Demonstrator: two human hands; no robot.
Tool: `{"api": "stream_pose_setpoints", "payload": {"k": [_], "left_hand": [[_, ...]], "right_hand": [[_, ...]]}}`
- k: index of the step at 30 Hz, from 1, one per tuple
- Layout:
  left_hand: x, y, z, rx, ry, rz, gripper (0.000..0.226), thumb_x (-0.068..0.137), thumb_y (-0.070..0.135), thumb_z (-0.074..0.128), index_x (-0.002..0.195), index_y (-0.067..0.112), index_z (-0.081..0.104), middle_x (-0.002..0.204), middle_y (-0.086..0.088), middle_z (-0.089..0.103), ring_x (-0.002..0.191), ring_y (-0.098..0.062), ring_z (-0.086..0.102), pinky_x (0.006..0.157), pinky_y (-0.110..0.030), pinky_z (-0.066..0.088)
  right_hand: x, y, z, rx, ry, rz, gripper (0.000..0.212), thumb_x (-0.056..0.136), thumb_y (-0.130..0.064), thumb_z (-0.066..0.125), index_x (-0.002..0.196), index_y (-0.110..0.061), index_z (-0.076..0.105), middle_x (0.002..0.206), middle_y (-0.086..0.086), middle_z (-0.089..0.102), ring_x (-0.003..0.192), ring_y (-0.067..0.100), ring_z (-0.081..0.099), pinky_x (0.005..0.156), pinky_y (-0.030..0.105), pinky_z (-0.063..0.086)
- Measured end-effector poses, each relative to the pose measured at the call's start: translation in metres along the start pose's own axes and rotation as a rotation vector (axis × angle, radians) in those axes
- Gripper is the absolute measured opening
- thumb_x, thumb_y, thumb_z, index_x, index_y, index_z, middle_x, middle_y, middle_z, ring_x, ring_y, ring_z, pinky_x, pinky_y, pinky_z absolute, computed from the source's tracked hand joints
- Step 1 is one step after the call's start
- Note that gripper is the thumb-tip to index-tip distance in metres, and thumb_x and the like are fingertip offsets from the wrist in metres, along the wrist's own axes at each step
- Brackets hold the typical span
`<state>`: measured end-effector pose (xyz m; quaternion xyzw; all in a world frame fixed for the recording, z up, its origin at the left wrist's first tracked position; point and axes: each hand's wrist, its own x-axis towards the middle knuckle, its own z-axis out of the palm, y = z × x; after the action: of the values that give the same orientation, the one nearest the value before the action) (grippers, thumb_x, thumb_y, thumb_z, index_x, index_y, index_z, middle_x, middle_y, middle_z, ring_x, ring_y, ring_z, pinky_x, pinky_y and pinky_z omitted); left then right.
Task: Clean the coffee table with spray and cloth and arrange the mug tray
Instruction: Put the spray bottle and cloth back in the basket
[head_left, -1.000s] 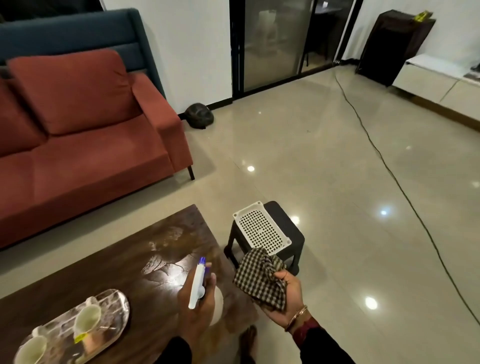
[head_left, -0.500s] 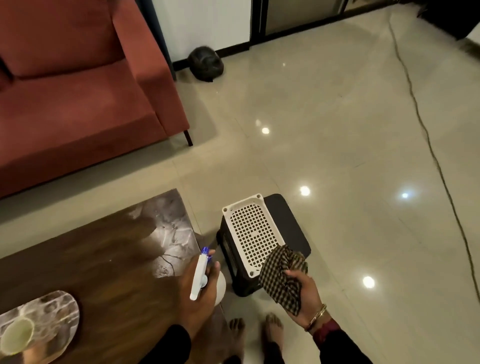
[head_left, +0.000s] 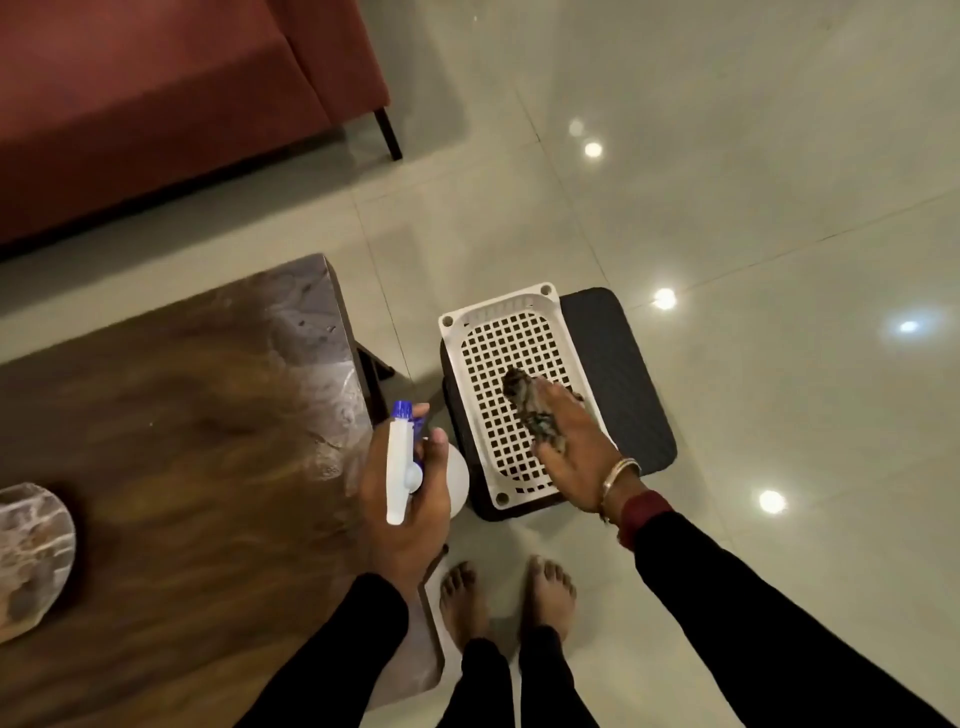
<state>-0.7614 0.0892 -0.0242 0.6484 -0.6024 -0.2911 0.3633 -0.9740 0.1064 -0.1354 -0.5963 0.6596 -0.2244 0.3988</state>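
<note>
My left hand (head_left: 405, 499) grips a white spray bottle (head_left: 401, 467) with a blue nozzle, held over the right end of the dark wooden coffee table (head_left: 182, 426). My right hand (head_left: 571, 441) reaches down over a white perforated basket (head_left: 498, 332) and holds the checked cloth (head_left: 530, 410) bunched against the basket's grid. The basket sits on a low black stool (head_left: 623, 374). At the left edge, part of the oval marbled mug tray (head_left: 31, 556) lies on the table; its mugs are out of view.
A red sofa (head_left: 156, 104) stands beyond the table, one dark leg on the glossy tiled floor (head_left: 727, 182). My bare feet (head_left: 504, 597) stand between the table's corner and the stool.
The view has tilted down. My right hand has swung the cloth forward and down onto the basket. The spray bottle stays in my left hand.
</note>
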Motion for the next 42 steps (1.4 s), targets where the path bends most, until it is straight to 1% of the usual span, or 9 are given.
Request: {"api": "stream_pose_setpoints", "payload": {"k": [3, 6, 9, 16, 20, 25, 31, 36, 42], "left_hand": [[0.005, -0.002, 0.017, -0.014, 0.013, 0.036, 0.015, 0.094, 0.024, 0.069, 0.103, 0.012, 0.065, 0.085, 0.016, 0.061, 0.082, 0.008, 0.061, 0.077, -0.018, 0.051], [0.016, 0.008, 0.026, -0.034, 0.034, 0.047, 0.022, 0.093, 0.017, 0.073, 0.107, 0.002, 0.066, 0.090, 0.010, 0.062, 0.089, 0.019, 0.057, 0.082, -0.003, 0.043], [0.023, 0.009, 0.033, -0.027, 0.051, 0.124, 0.014, 0.092, 0.007, 0.072, 0.104, 0.003, 0.066, 0.085, 0.010, 0.060, 0.085, 0.016, 0.058, 0.081, -0.001, 0.040], [0.041, 0.006, 0.048, -0.125, 0.025, 0.127, 0.025, 0.093, 0.007, 0.070, 0.110, 0.022, 0.060, 0.095, 0.023, 0.061, 0.088, 0.006, 0.062, 0.080, -0.012, 0.049], [0.058, 0.016, 0.059, -0.166, -0.039, 0.204, 0.017, 0.094, -0.001, 0.068, 0.109, 0.004, 0.062, 0.093, 0.008, 0.063, 0.089, 0.002, 0.061, 0.081, -0.011, 0.046], [0.093, 0.025, 0.089, -0.259, -0.153, 0.137, 0.025, 0.099, 0.020, 0.066, 0.121, 0.012, 0.059, 0.093, 0.007, 0.061, 0.089, -0.012, 0.063, 0.083, -0.025, 0.053], [0.125, 0.023, 0.128, -0.281, -0.266, 0.117, 0.040, 0.098, 0.025, 0.068, 0.131, 0.011, 0.050, 0.071, 0.013, 0.055, 0.078, -0.004, 0.062, 0.076, -0.005, 0.042], [0.129, 0.009, 0.147, -0.338, -0.220, 0.052, 0.047, 0.096, 0.020, 0.070, 0.133, 0.009, 0.043, 0.066, 0.011, 0.053, 0.065, -0.005, 0.057, 0.072, -0.010, 0.043], [0.124, -0.002, 0.160, -0.372, -0.277, 0.015, 0.057, 0.092, 0.020, 0.073, 0.137, 0.018, 0.038, 0.082, 0.005, 0.055, 0.076, -0.014, 0.058, 0.077, -0.018, 0.046]], "right_hand": [[0.010, 0.009, 0.036, -0.541, -0.166, -0.006, 0.087, 0.095, -0.066, 0.022, 0.164, -0.020, -0.002, 0.172, 0.002, -0.010, 0.158, 0.025, -0.013, 0.127, 0.053, 0.000], [0.015, 0.007, 0.053, -0.598, -0.168, 0.021, 0.094, 0.091, -0.081, 0.008, 0.164, -0.024, -0.006, 0.171, 0.000, -0.019, 0.155, 0.024, -0.025, 0.125, 0.056, -0.006], [0.019, 0.005, 0.049, -0.615, -0.182, 0.032, 0.100, 0.083, -0.086, -0.003, 0.164, -0.027, -0.005, 0.171, -0.001, -0.018, 0.155, 0.023, -0.025, 0.125, 0.057, -0.006], [0.017, 0.008, 0.047, -0.617, -0.193, 0.030, 0.090, 0.092, -0.083, 0.013, 0.164, -0.031, -0.002, 0.170, -0.005, -0.021, 0.153, 0.021, -0.029, 0.124, 0.059, -0.005], [0.016, 0.007, 0.047, -0.624, -0.191, 0.030, 0.093, 0.091, -0.086, 0.012, 0.163, -0.031, -0.009, 0.168, -0.006, -0.025, 0.152, 0.020, -0.033, 0.124, 0.058, -0.010], [0.012, 0.002, 0.050, -0.616, -0.194, 0.038, 0.095, 0.091, -0.086, 0.011, 0.163, -0.029, -0.008, 0.169, -0.004, -0.022, 0.151, 0.021, -0.033, 0.123, 0.056, -0.013], [0.014, 0.000, 0.049, -0.602, -0.174, 0.039, 0.098, 0.087, -0.089, 0.006, 0.164, -0.029, -0.004, 0.170, -0.004, -0.021, 0.153, 0.021, -0.029, 0.124, 0.057, -0.008], [0.013, 0.000, 0.049, -0.584, -0.160, 0.035, 0.100, 0.085, -0.090, 0.004, 0.164, -0.029, -0.003, 0.170, -0.005, -0.019, 0.154, 0.021, -0.028, 0.124, 0.058, -0.008], [0.011, 0.002, 0.050, -0.589, -0.140, 0.021, 0.097, 0.090, -0.087, 0.017, 0.165, -0.028, 0.001, 0.171, -0.004, -0.013, 0.155, 0.021, -0.024, 0.125, 0.057, -0.006]]}}
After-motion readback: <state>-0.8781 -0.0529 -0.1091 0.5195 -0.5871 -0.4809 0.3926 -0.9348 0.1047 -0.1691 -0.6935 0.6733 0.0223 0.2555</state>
